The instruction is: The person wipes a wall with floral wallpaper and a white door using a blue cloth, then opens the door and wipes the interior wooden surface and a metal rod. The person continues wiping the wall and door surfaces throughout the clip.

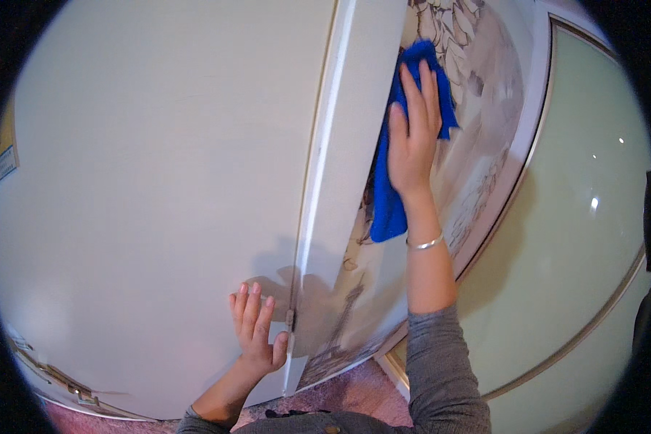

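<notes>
White door (pixel 159 181) stands beside a patterned wall (pixel 484 123). Blue cloth (pixel 388 213) lies against that wall, beneath the right hand (pixel 414 141), which is flat, fingers extended. Left hand (pixel 257 333) is loosely spread near the door's edge (contact with the surface cannot be determined).

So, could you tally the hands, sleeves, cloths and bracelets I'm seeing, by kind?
Hands: 2, the left hand and the right hand
Grey sleeves: 2, left sleeve and right sleeve
Blue cloth: 1
Silver bracelet: 1
Total: 6
</notes>
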